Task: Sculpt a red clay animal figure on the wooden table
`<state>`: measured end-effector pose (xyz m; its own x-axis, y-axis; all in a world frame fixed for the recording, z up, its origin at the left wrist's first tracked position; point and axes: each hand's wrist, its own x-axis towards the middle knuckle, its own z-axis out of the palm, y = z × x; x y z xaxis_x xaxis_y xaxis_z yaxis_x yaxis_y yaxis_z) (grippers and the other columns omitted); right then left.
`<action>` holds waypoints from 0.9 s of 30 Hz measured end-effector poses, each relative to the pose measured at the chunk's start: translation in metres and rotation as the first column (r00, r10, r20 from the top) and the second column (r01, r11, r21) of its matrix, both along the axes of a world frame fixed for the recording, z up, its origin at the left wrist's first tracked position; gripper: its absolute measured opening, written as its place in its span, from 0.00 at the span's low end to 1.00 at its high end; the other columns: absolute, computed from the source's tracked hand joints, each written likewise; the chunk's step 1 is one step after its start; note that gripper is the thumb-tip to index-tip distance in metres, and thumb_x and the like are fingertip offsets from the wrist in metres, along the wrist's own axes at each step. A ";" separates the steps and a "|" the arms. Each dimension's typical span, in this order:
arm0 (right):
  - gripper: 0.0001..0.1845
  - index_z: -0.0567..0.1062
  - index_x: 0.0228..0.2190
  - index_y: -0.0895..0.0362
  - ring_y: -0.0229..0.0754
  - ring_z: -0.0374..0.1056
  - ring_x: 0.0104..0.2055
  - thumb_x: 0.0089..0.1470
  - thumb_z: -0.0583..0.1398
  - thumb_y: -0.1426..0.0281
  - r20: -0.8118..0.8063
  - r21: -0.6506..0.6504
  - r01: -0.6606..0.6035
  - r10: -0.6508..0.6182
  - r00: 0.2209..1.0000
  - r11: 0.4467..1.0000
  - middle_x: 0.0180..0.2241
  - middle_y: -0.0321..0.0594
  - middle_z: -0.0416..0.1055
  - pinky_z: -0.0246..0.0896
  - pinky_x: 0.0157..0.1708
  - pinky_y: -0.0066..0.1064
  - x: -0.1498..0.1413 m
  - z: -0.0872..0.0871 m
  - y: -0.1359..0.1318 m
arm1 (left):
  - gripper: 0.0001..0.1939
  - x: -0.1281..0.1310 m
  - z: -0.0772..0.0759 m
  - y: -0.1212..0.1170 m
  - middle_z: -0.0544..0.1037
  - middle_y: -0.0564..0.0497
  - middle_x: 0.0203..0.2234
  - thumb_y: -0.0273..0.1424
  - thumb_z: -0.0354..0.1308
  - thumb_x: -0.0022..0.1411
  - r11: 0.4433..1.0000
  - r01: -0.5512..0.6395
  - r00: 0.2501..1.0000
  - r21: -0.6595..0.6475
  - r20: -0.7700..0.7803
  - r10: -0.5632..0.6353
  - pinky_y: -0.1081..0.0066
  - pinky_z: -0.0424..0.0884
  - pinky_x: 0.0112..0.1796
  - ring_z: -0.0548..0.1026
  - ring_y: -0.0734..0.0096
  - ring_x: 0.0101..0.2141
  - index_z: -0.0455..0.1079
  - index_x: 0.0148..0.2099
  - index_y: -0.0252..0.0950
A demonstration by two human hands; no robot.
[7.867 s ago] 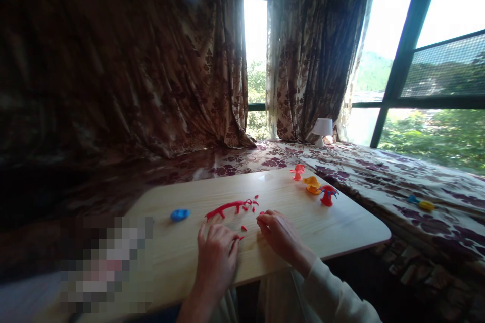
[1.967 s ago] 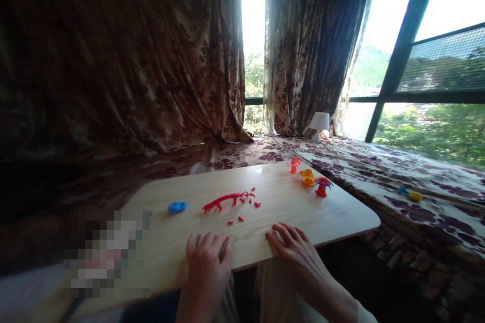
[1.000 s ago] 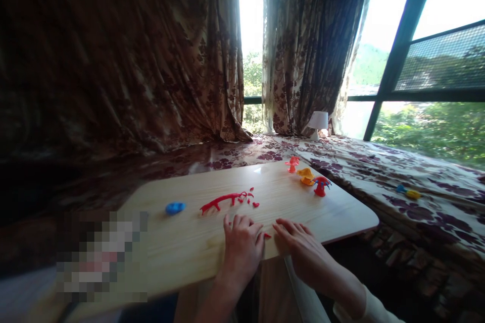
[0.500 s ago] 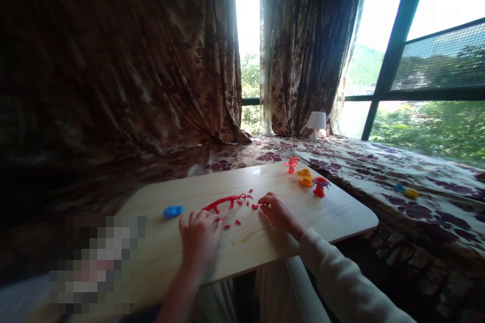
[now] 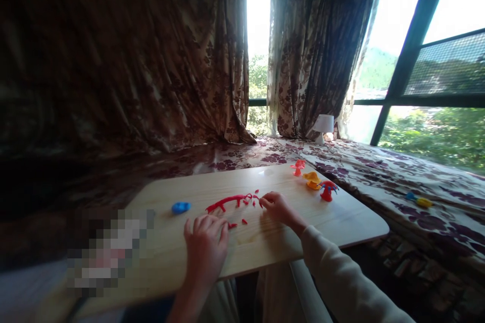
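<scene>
A long red strip of modelling clay point(image 5: 226, 202), shaped like a branch with short stubs, lies on the wooden table. Several small red clay pieces point(image 5: 244, 221) are scattered around its right end. My right hand point(image 5: 279, 208) pinches one small red clay piece point(image 5: 260, 203) between thumb and fingertips, just right of the strip. Below the strip's left part, my left hand point(image 5: 206, 239) rests low over the table, fingers bent and thumb apart. Another red piece point(image 5: 232, 225) lies beside its thumb; nothing shows in its grasp.
A blue clay lump point(image 5: 181, 207) sits left on the table point(image 5: 303, 232). At its right back stand pink point(image 5: 298, 167), yellow point(image 5: 312, 180) and red-and-blue point(image 5: 327, 191) clay figures. A white lamp point(image 5: 324, 124) stands behind, on a flowered cover.
The view has turned slightly left. My left hand has drawn back from the strip, uncovering its left end. My right hand's fingers have closed on a small red piece.
</scene>
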<state>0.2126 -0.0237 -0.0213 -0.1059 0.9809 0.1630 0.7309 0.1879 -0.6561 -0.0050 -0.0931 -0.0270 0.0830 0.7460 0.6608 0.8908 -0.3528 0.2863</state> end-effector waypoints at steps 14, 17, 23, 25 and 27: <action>0.14 0.77 0.28 0.60 0.34 0.68 0.24 0.47 0.61 0.61 -0.584 -0.030 -0.161 0.113 0.804 0.986 0.21 0.35 0.72 0.62 0.24 0.24 -0.025 0.004 -0.029 | 0.09 0.053 0.007 0.004 0.79 0.52 0.31 0.29 0.57 0.56 0.992 0.122 0.977 -0.016 0.177 -0.117 0.53 0.58 0.52 0.74 0.64 0.36 0.74 0.40 0.40; 0.16 0.77 0.27 0.60 0.34 0.68 0.24 0.45 0.62 0.59 -0.604 -0.032 -0.171 0.117 0.788 0.985 0.20 0.35 0.72 0.61 0.23 0.24 -0.027 0.003 -0.031 | 0.05 0.054 0.007 0.006 0.79 0.52 0.29 0.30 0.56 0.56 0.993 0.117 0.972 -0.015 0.209 -0.112 0.54 0.60 0.51 0.74 0.64 0.35 0.74 0.33 0.39; 0.17 0.77 0.28 0.61 0.35 0.69 0.25 0.51 0.59 0.59 -0.541 -0.045 -0.168 0.118 0.833 0.985 0.21 0.36 0.73 0.63 0.26 0.25 -0.027 0.000 -0.033 | 0.06 0.048 0.006 0.006 0.78 0.53 0.28 0.27 0.55 0.55 0.992 0.129 0.971 -0.006 0.203 -0.125 0.54 0.59 0.51 0.73 0.65 0.35 0.73 0.31 0.40; 0.15 0.76 0.28 0.61 0.35 0.69 0.26 0.54 0.58 0.62 -0.479 -0.041 -0.150 0.113 0.871 0.988 0.23 0.36 0.73 0.64 0.27 0.26 -0.027 -0.002 -0.031 | 0.06 0.044 0.005 0.007 0.78 0.52 0.27 0.26 0.55 0.54 0.993 0.121 0.974 -0.002 0.195 -0.118 0.54 0.60 0.51 0.73 0.64 0.36 0.73 0.30 0.40; 0.12 0.75 0.30 0.62 0.36 0.70 0.29 0.57 0.57 0.65 -0.398 -0.024 -0.120 0.101 0.912 0.992 0.27 0.37 0.73 0.66 0.29 0.29 -0.027 -0.006 -0.026 | 0.06 0.038 0.003 0.008 0.78 0.52 0.27 0.26 0.55 0.54 0.994 0.105 0.976 -0.001 0.190 -0.103 0.54 0.60 0.50 0.73 0.63 0.37 0.72 0.29 0.39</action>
